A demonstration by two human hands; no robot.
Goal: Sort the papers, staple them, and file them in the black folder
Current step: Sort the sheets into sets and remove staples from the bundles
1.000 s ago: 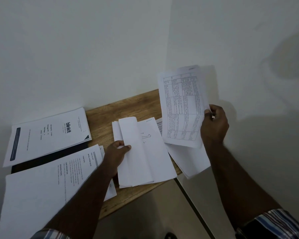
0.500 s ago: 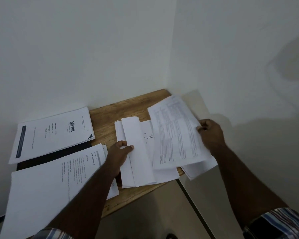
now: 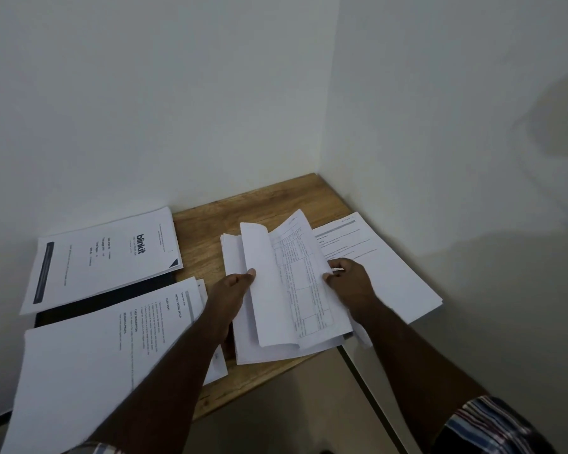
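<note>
A: Change since the prior frame?
B: The table sheet (image 3: 304, 283) now lies lowered onto the middle stack (image 3: 243, 309) near the counter (image 3: 207, 231) front edge.
A: Grip?
B: Right hand (image 3: 351, 283) pinches that sheet; left hand (image 3: 233, 286) pinches a folded page (image 3: 263, 273).

Two bare forearms, right sleeve (image 3: 492, 424) short with blue, white and dark red stripes, left sleeve (image 3: 89, 448) barely visible

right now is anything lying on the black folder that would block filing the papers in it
Yes. The blinkit sheet lies across the far part of the black folder, and the task-description stack covers its near edge. Only a dark strip shows between them.
</note>
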